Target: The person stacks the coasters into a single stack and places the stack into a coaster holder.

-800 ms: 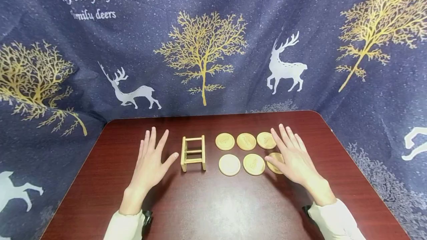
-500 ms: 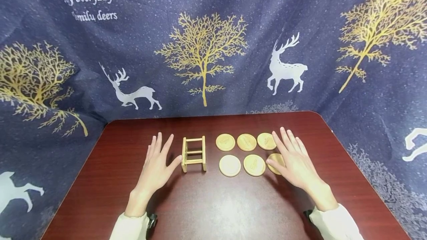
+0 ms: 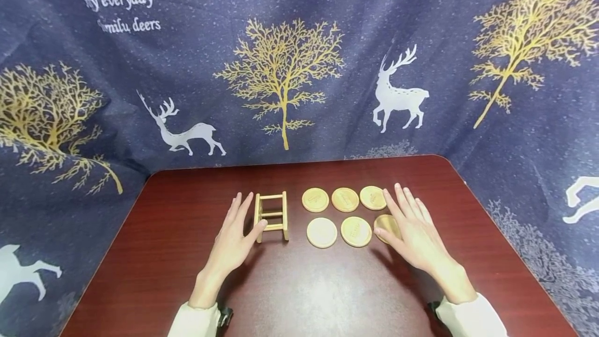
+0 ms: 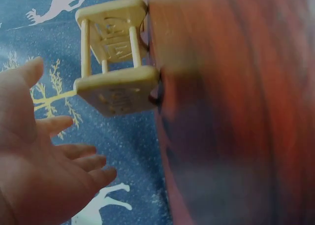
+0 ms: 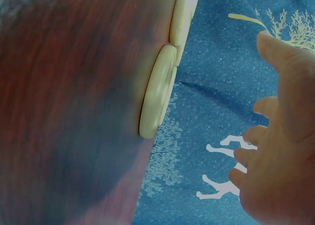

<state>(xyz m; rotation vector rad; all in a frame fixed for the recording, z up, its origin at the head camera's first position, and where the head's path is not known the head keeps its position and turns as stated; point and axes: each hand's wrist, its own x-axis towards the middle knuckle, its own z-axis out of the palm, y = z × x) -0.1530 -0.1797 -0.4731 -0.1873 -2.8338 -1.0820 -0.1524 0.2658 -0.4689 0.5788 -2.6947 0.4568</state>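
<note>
A small wooden coaster rack (image 3: 272, 227) stands upright on the table, with bars joining two side panels. My left hand (image 3: 232, 243) is at its left side, fingers extended, the thumb overlapping the rack's front corner in the head view. In the left wrist view the rack (image 4: 118, 92) shows carved lettering, and the left hand (image 4: 44, 156) is apart from it. Right of the rack lie several round wooden coasters (image 3: 356, 231) in two rows. Above the rightmost ones hovers my right hand (image 3: 416, 235), fingers spread, holding nothing; it partly hides the near right coaster (image 3: 387, 225).
The dark red wooden table (image 3: 299, 285) has a glare patch near its front. Behind it hangs a blue cloth (image 3: 327, 92) printed with deer and golden trees. Black straps (image 3: 225, 316) show at both white sleeves.
My left hand has moved right, from beside the rack up to its left side. The right hand has shifted slightly toward the front edge. The rack and coasters have stayed in place.
</note>
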